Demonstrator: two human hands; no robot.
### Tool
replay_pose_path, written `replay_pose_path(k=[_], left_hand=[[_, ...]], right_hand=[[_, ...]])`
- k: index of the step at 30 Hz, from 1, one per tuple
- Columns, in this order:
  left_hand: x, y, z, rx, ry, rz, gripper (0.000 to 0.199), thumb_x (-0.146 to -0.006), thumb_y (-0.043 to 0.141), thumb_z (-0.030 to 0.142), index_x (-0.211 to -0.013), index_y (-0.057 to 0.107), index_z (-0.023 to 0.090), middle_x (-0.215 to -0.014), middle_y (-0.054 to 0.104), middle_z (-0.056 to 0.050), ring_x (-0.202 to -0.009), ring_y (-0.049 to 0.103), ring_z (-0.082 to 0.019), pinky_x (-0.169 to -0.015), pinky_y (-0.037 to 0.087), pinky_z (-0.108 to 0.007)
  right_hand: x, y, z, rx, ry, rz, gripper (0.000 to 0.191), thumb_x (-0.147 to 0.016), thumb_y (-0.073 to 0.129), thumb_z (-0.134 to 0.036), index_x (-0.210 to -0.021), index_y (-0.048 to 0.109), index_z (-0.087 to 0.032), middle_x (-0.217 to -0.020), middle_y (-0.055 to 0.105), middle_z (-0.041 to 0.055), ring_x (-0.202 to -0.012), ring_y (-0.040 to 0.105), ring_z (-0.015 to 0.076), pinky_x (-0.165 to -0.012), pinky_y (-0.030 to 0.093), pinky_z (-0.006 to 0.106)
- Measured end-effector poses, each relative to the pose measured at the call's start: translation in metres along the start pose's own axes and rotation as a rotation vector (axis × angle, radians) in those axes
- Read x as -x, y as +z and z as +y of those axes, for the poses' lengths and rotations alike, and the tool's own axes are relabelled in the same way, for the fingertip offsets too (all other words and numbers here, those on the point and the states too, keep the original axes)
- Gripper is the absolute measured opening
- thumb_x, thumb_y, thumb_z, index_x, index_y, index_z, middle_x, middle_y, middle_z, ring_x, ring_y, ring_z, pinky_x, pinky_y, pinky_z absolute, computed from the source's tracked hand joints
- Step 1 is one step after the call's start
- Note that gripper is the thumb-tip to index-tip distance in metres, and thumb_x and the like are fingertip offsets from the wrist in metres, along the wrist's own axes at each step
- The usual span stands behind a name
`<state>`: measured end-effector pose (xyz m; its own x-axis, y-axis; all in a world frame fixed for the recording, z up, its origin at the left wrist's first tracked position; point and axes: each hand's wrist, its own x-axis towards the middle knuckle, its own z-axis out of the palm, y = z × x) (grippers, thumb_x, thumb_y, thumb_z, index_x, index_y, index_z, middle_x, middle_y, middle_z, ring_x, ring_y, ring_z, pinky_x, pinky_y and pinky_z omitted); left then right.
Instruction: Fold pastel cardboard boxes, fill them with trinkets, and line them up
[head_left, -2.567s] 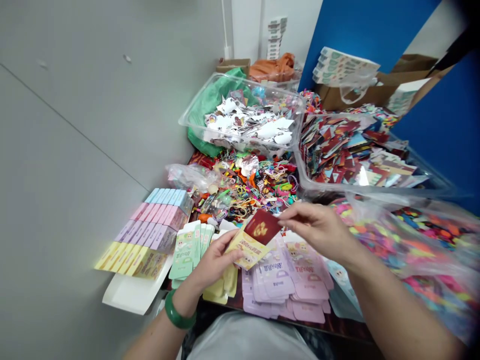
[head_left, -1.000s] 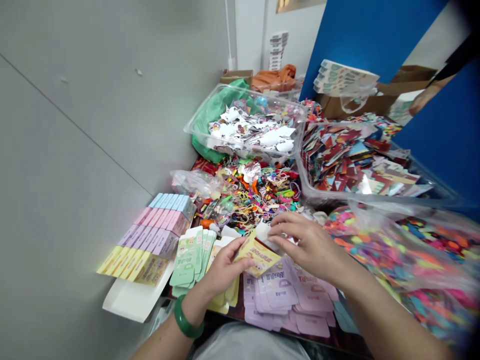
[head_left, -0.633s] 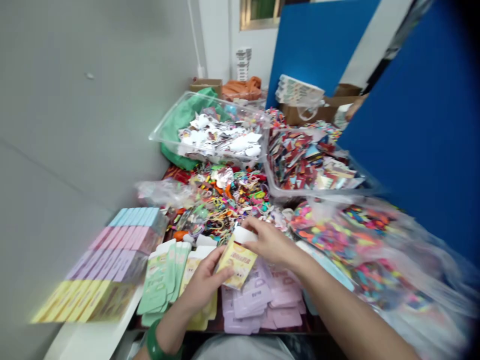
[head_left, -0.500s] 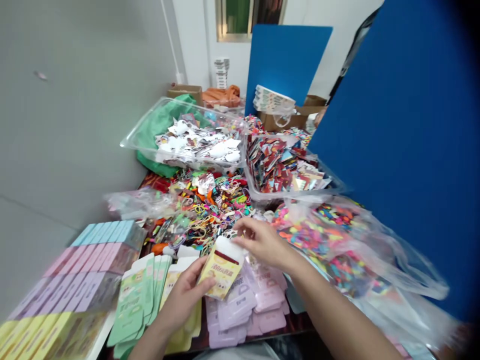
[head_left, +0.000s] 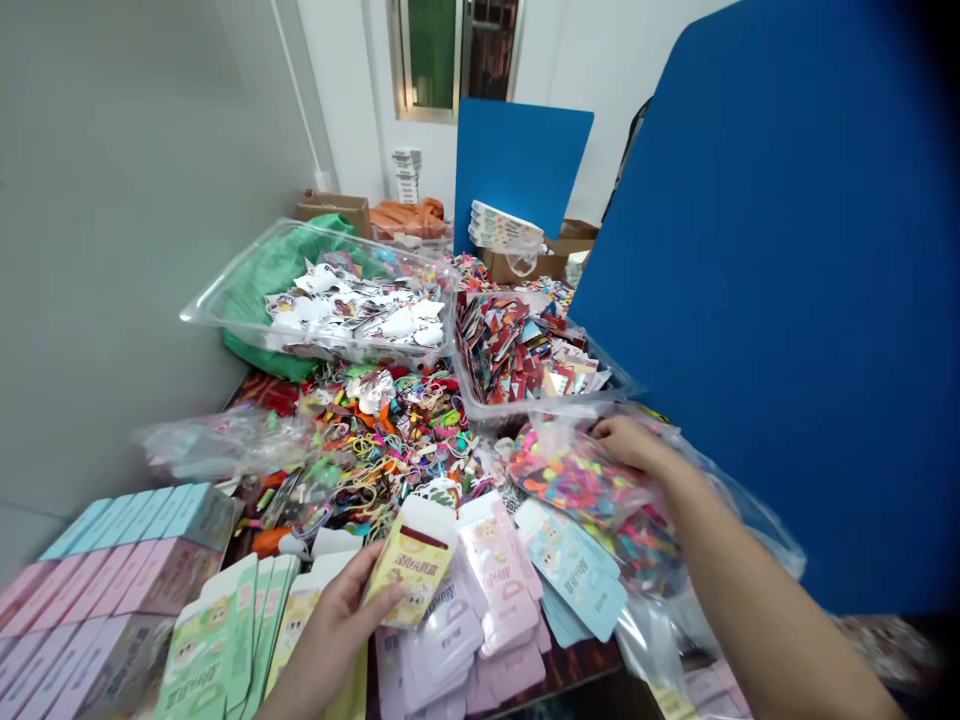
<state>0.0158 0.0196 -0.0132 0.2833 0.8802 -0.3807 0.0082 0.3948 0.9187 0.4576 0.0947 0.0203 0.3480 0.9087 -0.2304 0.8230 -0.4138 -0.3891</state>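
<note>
My left hand [head_left: 352, 605] grips a small yellow card box [head_left: 414, 570] with its white top flap up and a dark red strip at its opening. My right hand [head_left: 631, 444] reaches into a clear plastic bag [head_left: 660, 590] of small bright pieces [head_left: 574, 470]; its fingertips are hidden there. Below the yellow box lie flat purple cartons [head_left: 435, 650], with pink cartons [head_left: 499, 590] and blue cartons [head_left: 574, 570] to their right. Left of the held box are yellow cartons [head_left: 296, 620] and green cartons [head_left: 206, 640].
Finished-looking boxes [head_left: 112, 600] stand in coloured rows at left. Behind the cartons spreads a heap of small colourful trinkets [head_left: 390, 440]. Two clear trays hold white cut-outs [head_left: 360, 310] and reddish cards [head_left: 517, 350]. A blue panel [head_left: 750, 300] rises at right.
My right hand has moved from beside the yellow box, rightward and away from me, into the bag of bright pieces. My left hand still holds the box. The camera view has shifted.
</note>
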Motion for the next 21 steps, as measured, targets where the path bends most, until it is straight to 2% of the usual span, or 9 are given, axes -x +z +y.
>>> replay_pose_path(k=[4,9,15,21], left_hand=[[0.000,0.000,0.003,-0.034,0.004,0.027,0.060,-0.069,0.077,0.050,-0.120,0.060,0.021,-0.127,0.067,-0.008,-0.117,0.061,-0.030,-0.097,0.051,-0.037],[0.002,-0.001,0.004,-0.021,-0.022,0.083,0.070,-0.065,0.079,0.053,-0.122,0.058,0.019,-0.128,0.066,-0.011,-0.114,0.062,-0.032,-0.091,0.054,-0.038],[0.004,0.006,0.009,0.013,-0.016,0.055,0.064,-0.065,0.079,0.052,-0.117,0.061,0.020,-0.123,0.069,-0.009,-0.112,0.064,-0.031,-0.089,0.055,-0.036],[0.004,0.003,0.002,0.062,-0.011,0.048,0.060,-0.067,0.079,0.049,-0.118,0.062,0.022,-0.124,0.069,-0.007,-0.111,0.064,-0.030,-0.090,0.054,-0.034]], right_hand=[[0.000,-0.015,0.012,-0.166,0.000,0.010,0.015,-0.062,0.072,-0.030,-0.057,0.071,-0.016,-0.055,0.063,0.0029,-0.051,0.047,0.0128,-0.050,0.032,0.026],[0.009,-0.027,0.025,-0.379,0.046,0.078,0.030,-0.058,0.075,-0.044,-0.069,0.074,-0.016,-0.064,0.066,0.0041,-0.053,0.047,0.0127,-0.049,0.033,0.026],[0.012,-0.029,0.028,-0.514,0.147,0.095,0.026,-0.050,0.081,-0.035,-0.062,0.071,-0.015,-0.058,0.063,0.0047,-0.049,0.045,0.0115,-0.044,0.029,0.025],[0.014,-0.031,0.024,-0.619,0.178,0.087,0.024,-0.050,0.083,-0.032,-0.057,0.067,-0.014,-0.051,0.059,0.0035,-0.045,0.045,0.0105,-0.042,0.031,0.024]])
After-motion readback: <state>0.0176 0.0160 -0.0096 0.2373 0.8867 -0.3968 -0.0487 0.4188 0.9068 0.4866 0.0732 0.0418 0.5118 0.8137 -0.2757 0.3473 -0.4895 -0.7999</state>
